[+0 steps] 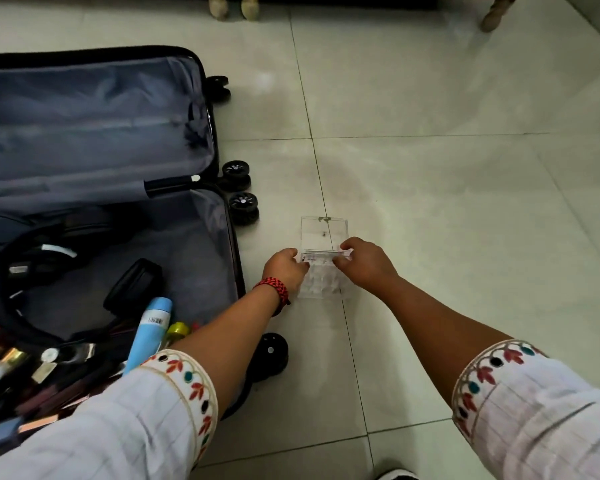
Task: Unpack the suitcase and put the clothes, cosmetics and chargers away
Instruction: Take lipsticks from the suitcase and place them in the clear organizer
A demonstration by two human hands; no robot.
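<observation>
The suitcase (101,140) lies open on the floor (465,202), on the left. Its far half holds nothing I can see. In the near half, black cords (0,289) curl by the left edge, and makeup (32,382) is piled in the near left corner. A blue bottle (151,327) leans on that pile, close to the right wall. So there is a lot left to unpack. Just right of the suitcase, a clear box (323,233) sits on the floor, near the wheels. The left hand (284,268) pinches its left side with curled fingers. The right hand (364,263) pinches its right side the same way. I think both hands hold it so it sits straight and does not slide on the smooth tiles. It looks ready to take the makeup, and it is close so the reach is short.
</observation>
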